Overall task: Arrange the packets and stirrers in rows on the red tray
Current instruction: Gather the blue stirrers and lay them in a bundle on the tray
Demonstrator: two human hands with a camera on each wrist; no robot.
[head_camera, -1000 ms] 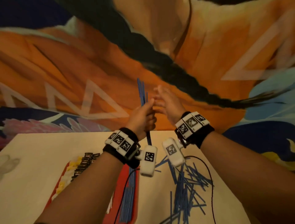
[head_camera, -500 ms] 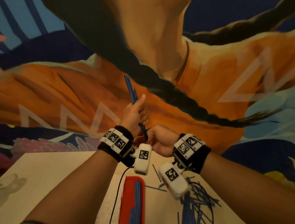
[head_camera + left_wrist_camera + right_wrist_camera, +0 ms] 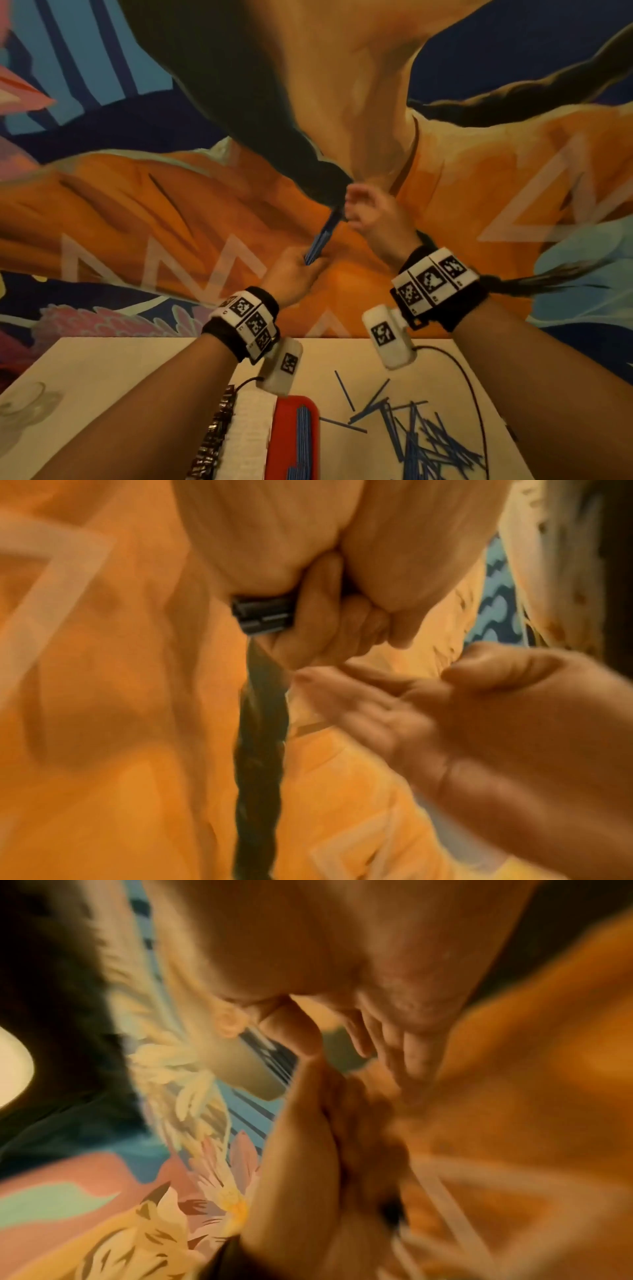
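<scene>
Above the far edge of the pale cream table (image 3: 102, 370), both hands are raised in front of a large painted mural (image 3: 137, 212) in orange, dark blue, light blue and pink, crossed by a black braid shape and white zigzag lines. Left hand (image 3: 291, 277) has its fingers curled round a bundle of thin blue plastic stirrers (image 3: 322, 240), which tilts up and to the right; in the left wrist view the bundle's dark ends (image 3: 262, 614) protrude from the fist. Right hand (image 3: 373, 219) is at the upper end of the bundle with fingers loosely extended and spread; whether it touches the stirrers cannot be determined. Both wrists carry black bands with white coded marker blocks. On the table, at the lower edge of the head view, the red plastic tray (image 3: 284, 435) holds a row of blue stirrers (image 3: 303, 442) laid lengthwise, a row of white paper packets (image 3: 248, 431) to its left, and a row of dark foil packets (image 3: 214, 435) further left. A loose pile of blue stirrers (image 3: 421, 442) lies scattered on the table to the right of the tray, with a thin black cable (image 3: 469, 387) curving round it. A clear glass object (image 3: 27, 404), blurred, stands near the left edge.
</scene>
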